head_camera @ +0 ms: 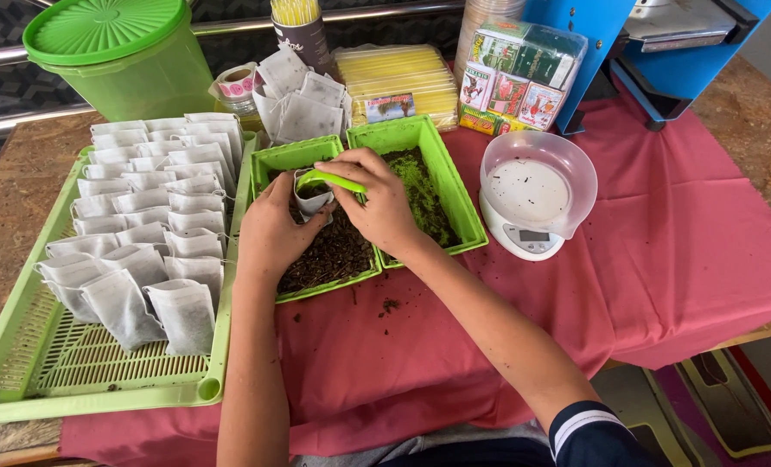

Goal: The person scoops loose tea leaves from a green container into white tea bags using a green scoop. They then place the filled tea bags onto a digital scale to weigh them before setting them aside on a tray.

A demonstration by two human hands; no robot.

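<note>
Gripping a soft paper sachet [310,201], hands tilt a glossy green scoop [332,181].

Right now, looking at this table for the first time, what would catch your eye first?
At the centre, the left hand holds a small white filter bag open over a green tray of dark leaves, while the right hand tips a green scoop into it. To the left, rows of filled bags cover a large green slatted tray. On the right, a white kitchen scale sits on the red cloth.

Blue machine [662,52] cut off above
</note>
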